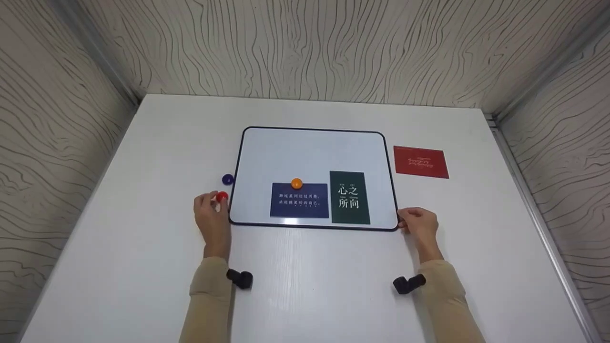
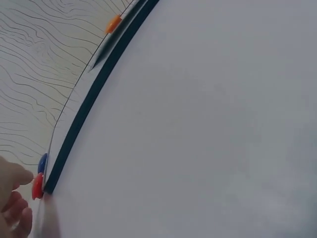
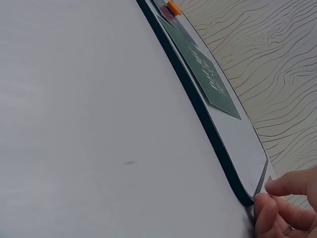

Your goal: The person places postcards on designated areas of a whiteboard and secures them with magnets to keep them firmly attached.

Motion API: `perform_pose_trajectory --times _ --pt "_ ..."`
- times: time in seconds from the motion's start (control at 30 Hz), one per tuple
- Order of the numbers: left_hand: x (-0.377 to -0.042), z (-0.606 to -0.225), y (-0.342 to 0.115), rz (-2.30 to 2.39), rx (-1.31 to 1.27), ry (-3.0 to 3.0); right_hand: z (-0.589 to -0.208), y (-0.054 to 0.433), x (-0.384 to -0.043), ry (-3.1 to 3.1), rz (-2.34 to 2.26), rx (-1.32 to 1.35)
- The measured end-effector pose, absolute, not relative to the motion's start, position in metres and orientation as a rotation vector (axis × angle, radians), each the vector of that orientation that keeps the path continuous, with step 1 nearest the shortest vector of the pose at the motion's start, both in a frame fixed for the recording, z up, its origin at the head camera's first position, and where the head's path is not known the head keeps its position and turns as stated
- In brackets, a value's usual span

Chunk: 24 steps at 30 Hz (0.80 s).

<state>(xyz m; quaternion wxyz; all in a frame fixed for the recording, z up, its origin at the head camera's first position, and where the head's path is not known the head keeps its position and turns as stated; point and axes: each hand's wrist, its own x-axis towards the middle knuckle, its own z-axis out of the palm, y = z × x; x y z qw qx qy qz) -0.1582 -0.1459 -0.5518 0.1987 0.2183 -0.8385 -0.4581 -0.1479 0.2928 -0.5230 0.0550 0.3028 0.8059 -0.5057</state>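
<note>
My left hand (image 1: pixel 213 219) pinches a round red magnet (image 1: pixel 221 196) just outside the left edge of a black-framed whiteboard (image 1: pixel 310 152). Close beyond it lies a dark blue magnet (image 1: pixel 228 179). My right hand (image 1: pixel 420 221) grips the board's lower right corner between thumb and fingers. On the board, an orange magnet (image 1: pixel 297 183) sits over the top edge of a dark blue card (image 1: pixel 299 209) with white writing. Right of that stands a dark green card (image 1: pixel 350 212), upright, with large white characters and no magnet on it.
A red card (image 1: pixel 421 162) lies on the white table (image 1: pixel 310 267) to the right of the board. Wood-grain patterned panels (image 1: pixel 305 52) enclose the table at the back and both sides. A small black camera (image 1: pixel 240 278) is strapped to each wrist.
</note>
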Motion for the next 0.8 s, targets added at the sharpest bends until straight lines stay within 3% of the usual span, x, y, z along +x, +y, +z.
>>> perform_pose_trajectory --times 0.8 --pt "-0.1661 -0.5480 -0.1519 -1.228 0.643 -2.546 -0.5287 0.2864 -0.1499 2.597 -1.550 0.940"
